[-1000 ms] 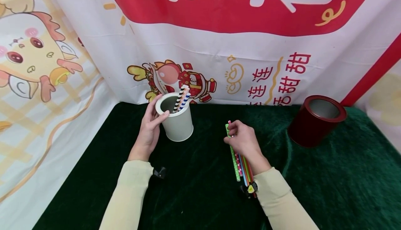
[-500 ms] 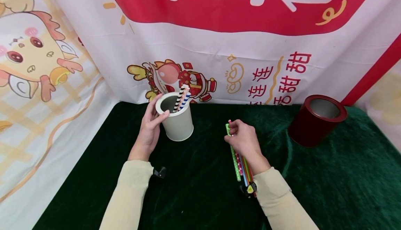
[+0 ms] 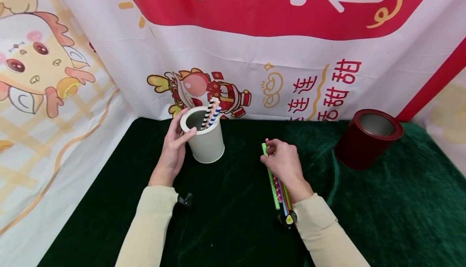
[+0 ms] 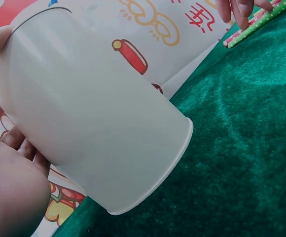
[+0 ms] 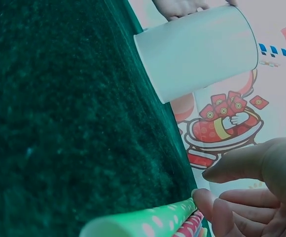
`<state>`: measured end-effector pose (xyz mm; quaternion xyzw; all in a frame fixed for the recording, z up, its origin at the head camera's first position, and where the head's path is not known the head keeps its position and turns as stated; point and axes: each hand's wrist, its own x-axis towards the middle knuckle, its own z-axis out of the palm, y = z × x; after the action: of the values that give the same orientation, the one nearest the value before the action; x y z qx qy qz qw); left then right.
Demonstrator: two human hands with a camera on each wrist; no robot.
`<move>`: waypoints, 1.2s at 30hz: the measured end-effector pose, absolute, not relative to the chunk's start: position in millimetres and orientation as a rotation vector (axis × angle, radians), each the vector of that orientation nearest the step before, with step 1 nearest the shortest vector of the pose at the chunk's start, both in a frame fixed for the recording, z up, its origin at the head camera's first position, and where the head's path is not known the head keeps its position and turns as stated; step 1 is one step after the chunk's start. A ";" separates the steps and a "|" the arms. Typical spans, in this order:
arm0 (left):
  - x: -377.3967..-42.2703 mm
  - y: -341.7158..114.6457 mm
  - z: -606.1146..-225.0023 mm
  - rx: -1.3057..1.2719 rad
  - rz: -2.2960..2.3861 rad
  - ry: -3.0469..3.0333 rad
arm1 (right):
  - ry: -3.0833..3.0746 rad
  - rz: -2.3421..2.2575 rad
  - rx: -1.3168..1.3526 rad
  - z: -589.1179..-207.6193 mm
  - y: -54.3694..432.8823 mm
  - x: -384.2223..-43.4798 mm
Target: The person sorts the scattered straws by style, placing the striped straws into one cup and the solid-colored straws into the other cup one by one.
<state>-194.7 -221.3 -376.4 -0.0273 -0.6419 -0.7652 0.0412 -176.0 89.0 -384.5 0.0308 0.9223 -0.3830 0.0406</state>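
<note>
The left hand (image 3: 171, 153) gripped the white cup (image 3: 208, 147); the right hand (image 3: 285, 162), loose, thumb parted, touched straws (image 3: 273, 188) on the desk (image 3: 225, 222), seemingly choosing one; lifting it likely called for pinching.

left hand (image 3: 172, 149) has thumb (image 3: 185, 136) spread, right hand (image 3: 284, 162) loosely bent fingers (image 5: 223, 213).

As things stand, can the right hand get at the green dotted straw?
Probably yes: the right hand is at the far end of the green straw, and no object appears to lie over it, though the pink straw lies close beside it.
</note>
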 end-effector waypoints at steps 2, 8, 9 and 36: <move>-194.9 -221.5 -376.5 -0.083 -2.344 -1.964 | 2.823 -1.174 0.089 -385.3 89.0 -175.9; -194.8 -221.4 -376.3 -0.083 -2.344 -1.969 | 2.827 -1.112 0.063 -388.9 85.6 -175.9; -194.8 -221.2 -376.2 -0.086 -2.343 -1.970 | 2.833 -1.100 0.064 -389.5 84.8 -176.0; -194.2 -221.1 -377.2 -0.090 -2.337 -1.973 | 2.706 -1.301 0.041 -377.8 96.2 -178.9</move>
<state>-194.2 -221.1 -377.2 -0.0292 -0.6443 -0.7631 0.0408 -178.9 96.2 -377.8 0.0138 0.8990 -0.4322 0.0693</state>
